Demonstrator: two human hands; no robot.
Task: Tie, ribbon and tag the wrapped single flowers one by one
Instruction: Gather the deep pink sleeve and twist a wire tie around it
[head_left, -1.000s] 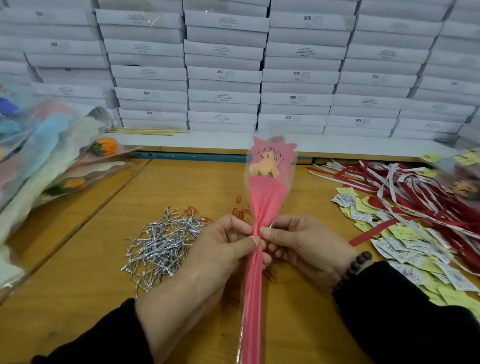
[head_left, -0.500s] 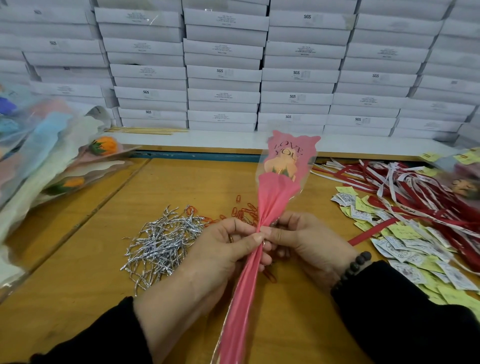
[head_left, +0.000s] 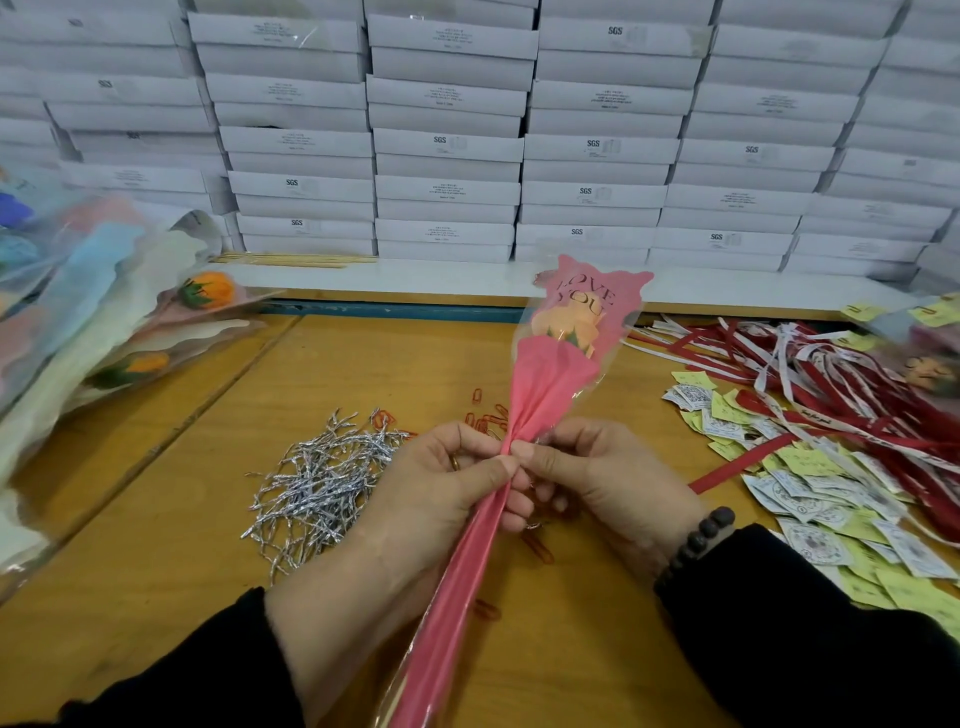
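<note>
While both hands' fingers (head_left: 498, 470) pinch one wrapped flower (head_left: 550, 384), many twist ties (head_left: 322, 478) lie beside.

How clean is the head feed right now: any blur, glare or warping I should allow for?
Head view: even, soft light, faint shadows; the wrapped flower and both hands, left hand and right hand, are sharp at centre; the wide lens bows the stacked white boxes; the flower pile at the left edge and the tags on the right smear; slight sheen on the cellophane.
</note>
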